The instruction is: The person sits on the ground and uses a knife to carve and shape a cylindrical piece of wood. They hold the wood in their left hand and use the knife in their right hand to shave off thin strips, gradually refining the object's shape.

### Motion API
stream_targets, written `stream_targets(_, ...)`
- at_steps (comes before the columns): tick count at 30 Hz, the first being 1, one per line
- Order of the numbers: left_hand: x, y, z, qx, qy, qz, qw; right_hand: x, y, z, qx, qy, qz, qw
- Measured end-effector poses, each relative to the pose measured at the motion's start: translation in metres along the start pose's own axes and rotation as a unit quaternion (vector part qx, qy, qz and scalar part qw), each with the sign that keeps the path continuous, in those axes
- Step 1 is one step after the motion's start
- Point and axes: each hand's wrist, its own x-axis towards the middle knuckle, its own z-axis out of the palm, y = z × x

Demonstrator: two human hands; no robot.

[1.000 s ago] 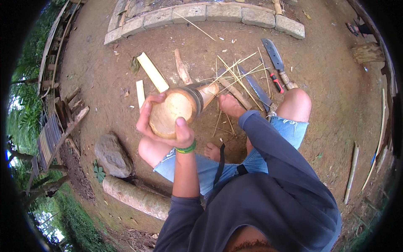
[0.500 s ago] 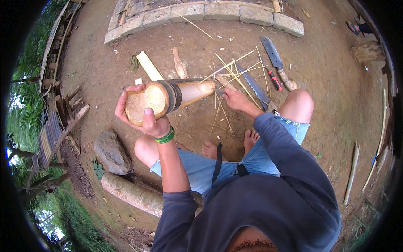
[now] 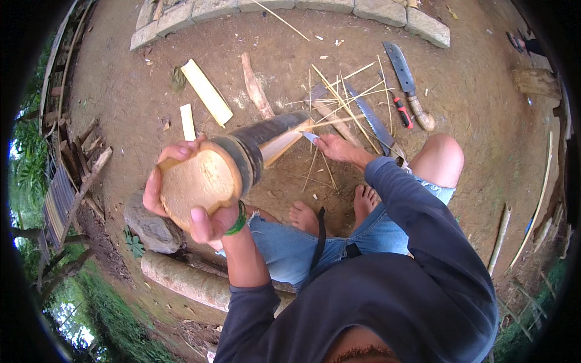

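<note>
My left hand (image 3: 219, 224) is wrapped round the thick end of a dark bamboo section (image 3: 245, 152), fingers on its far side and thumb across the near edge. The pale, round end face points toward me. Along the side, an opening is cut that shows the light inner wall and narrows toward the far end. My right hand (image 3: 340, 149) is closed on a small knife (image 3: 309, 137). Its short blade touches or nearly touches the bamboo's thin right end; the handle is hidden in my fingers. A thin strip (image 3: 339, 121) of bamboo extends right from there.
Thin bamboo strips (image 3: 336, 91) lie crossed over a saw (image 3: 369, 115). Beside them are a cleaver-like knife (image 3: 402, 72) and a red-and-black tool (image 3: 402, 113). Split bamboo pieces (image 3: 206, 91), a stick (image 3: 255, 85), a rock (image 3: 151, 227) and a log (image 3: 184, 278) lie around; stone edging (image 3: 327, 5) runs behind.
The bamboo has swung: its thick end moved left and toward me, showing the end face more squarely. The right hand has moved slightly, and its knife blade now shows clearly.
</note>
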Motion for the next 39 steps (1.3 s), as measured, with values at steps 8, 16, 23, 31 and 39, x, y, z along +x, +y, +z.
stream_targets(8,0.009,-0.004,0.003,-0.009,-0.045,-0.006,0.999,-0.007,-0.004,0.023,0.070,0.034,0.030,0.997)
stream_targets(16,-0.005,-0.011,0.045,0.022,-0.076,0.002,0.997,-0.010,-0.040,0.041,0.545,-0.027,0.237,0.804)
stream_targets(23,-0.001,-0.011,0.056,0.070,-0.033,0.029,0.997,-0.017,-0.022,-0.024,0.605,-0.215,0.169,0.748)
stream_targets(31,-0.011,0.009,0.040,0.056,0.038,0.033,0.997,-0.104,-0.100,-0.030,0.079,0.125,-0.074,0.986)
stream_targets(39,-0.021,0.016,0.029,0.057,0.024,0.024,0.998,-0.171,-0.200,-0.069,0.281,-0.031,-0.069,0.957)
